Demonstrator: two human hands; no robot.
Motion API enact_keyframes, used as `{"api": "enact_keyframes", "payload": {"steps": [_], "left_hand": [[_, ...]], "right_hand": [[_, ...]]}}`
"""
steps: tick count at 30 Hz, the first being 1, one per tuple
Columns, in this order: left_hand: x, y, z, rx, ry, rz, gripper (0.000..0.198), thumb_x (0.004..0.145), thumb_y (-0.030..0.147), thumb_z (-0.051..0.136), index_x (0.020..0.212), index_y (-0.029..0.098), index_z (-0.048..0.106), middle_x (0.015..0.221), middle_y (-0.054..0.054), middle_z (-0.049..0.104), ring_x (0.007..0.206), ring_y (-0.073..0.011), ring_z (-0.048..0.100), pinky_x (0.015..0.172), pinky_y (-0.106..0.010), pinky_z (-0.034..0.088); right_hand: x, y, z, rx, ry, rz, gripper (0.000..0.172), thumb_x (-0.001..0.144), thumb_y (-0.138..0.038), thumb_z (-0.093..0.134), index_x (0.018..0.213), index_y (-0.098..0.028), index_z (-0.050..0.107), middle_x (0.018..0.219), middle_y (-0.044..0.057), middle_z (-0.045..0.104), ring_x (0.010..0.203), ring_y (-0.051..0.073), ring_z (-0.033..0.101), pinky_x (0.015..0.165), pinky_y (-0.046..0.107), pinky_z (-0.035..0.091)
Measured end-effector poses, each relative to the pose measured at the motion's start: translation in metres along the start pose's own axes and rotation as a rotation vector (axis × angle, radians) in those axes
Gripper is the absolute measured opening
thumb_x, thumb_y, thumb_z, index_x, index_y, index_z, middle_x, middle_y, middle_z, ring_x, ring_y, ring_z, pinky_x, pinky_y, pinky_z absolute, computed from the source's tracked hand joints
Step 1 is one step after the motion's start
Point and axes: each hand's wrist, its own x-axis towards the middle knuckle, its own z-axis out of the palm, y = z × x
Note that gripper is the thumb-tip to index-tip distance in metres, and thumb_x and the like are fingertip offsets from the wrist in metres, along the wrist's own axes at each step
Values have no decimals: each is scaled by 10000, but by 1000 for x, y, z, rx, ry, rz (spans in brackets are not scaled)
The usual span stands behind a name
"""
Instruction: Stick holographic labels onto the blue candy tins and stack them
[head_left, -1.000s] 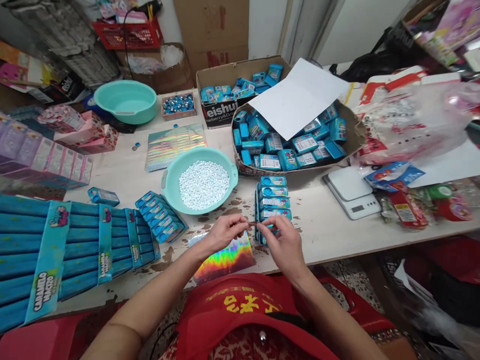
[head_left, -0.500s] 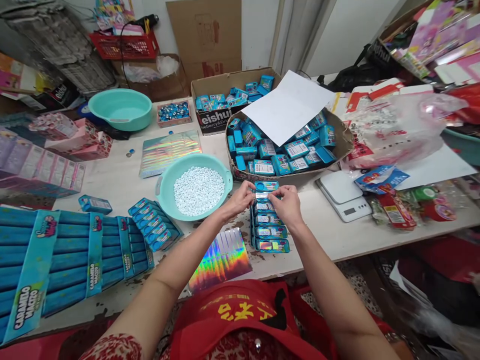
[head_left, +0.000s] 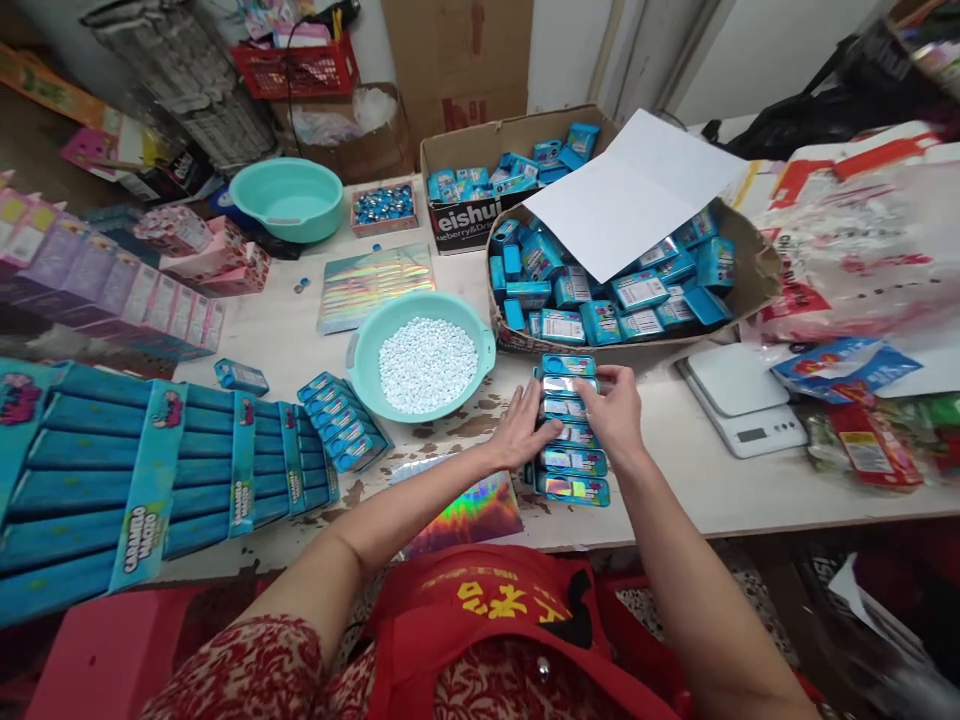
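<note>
A short column of small blue candy tins (head_left: 574,462) stands in a display tray on the table, and most of their tops carry shiny silver stickers. My left hand (head_left: 519,430) lies along the left side of the column, fingers stretched out and thumb reaching over the tins. From the right, my right hand (head_left: 616,408) grips a tin near the far end, its thumb pressed on the top by a silver sticker (head_left: 556,386). Left of the column lies a holographic sticker sheet (head_left: 484,515), partly under my left forearm.
A turquoise bowl (head_left: 358,385) of white candies stands beyond my left arm. Cardboard boxes (head_left: 757,270) full of blue tins are behind the column. A white scale (head_left: 765,430) stands at right; filled blue displays (head_left: 139,510) line the left.
My left hand has gone from a pinch at the sticker to lying flat along the column's left side. My right thumb now presses the tin's top. The camera view has shifted.
</note>
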Motion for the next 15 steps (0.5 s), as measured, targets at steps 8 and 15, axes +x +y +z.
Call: {"api": "enact_keyframes", "payload": {"steps": [8, 15], "left_hand": [[-64, -8, -89, -9, 220, -196, 508, 858, 482, 459, 1261, 176, 496, 1104, -80, 645, 1007, -205, 601, 894, -330, 457], [-144, -79, -53, 221, 286, -463, 306, 881, 319, 441, 1085, 165, 609, 1008, -60, 671, 927, -188, 610, 840, -300, 469]], "right_hand": [[-48, 35, -44, 122, 149, 44, 499, 698, -515, 649, 1041, -176, 517, 1119, 101, 548, 965, 214, 586, 788, 379, 508], [-108, 57, -67, -10, 257, -40, 374, 745, -455, 647, 968, -163, 579, 983, 76, 549, 791, 179, 588, 757, 379, 500]]}}
